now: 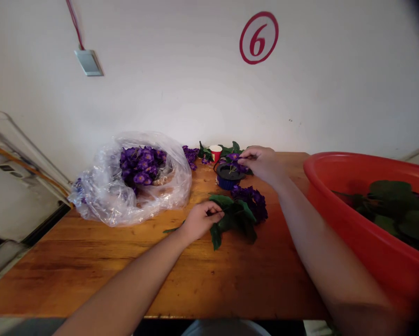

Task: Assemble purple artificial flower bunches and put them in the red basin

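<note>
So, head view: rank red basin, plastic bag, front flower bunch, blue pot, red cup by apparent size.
1. Red basin (nearer, cut off by frame)
2. Plastic bag
3. Front flower bunch
4. Blue pot
5. Red cup

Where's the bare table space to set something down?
Front left of the wooden table, between the clear plastic bag and left forearm; also front middle, between that and the right forearm, nearer than the green leaves. It's crowded at the back, around the blue pot, red cup and right hand.
</note>
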Available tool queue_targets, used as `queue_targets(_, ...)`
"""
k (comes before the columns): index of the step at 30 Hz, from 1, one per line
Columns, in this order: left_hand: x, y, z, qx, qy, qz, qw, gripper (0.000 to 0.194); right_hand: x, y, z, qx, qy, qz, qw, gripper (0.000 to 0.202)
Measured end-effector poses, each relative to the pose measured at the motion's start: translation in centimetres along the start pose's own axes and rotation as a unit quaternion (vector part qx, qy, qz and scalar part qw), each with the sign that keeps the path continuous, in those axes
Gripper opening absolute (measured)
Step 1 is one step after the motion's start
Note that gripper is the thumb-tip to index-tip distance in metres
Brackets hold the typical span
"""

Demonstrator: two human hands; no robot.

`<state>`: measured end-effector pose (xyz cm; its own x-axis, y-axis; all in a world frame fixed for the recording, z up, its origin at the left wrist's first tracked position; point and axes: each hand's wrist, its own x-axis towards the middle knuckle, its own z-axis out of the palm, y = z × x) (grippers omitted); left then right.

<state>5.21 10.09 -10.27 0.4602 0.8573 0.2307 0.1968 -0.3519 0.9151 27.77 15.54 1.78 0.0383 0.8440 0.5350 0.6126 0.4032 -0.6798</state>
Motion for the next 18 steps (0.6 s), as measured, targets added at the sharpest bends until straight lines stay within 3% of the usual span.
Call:
queue_targets(4, -0.1, -0.1, 0.0, -0.030, 0.017, -0.003, 0.999, 0.023, -2.0, -0.9, -0.8, 0.112, -0.024, 0.034, 0.993, 0.013)
queue_targets(8, -0.2, 0.2, 0.0, -0.033, 0.010, 0.002, 0.999, 0.024, -6.1, -0.5, -1.1, 0.159, -0.031, 0.042, 0.986, 0.016)
queue_targets(13, -0.2, 0.8, 0.0, -0.016, -0.003, -0.006, 1.000, 0.022, -11.3, 1.9, 0.4, 0.164, 0.019, 0.079, 0.983, 0.018)
queue_targets(18, -0.1, 0.9, 0.0, -0.018, -0.031, -0.011, 0.999, 0.019, -12.7, 4.5, 2.1, 0.157, 0.043, 0.081, 0.983, 0.017)
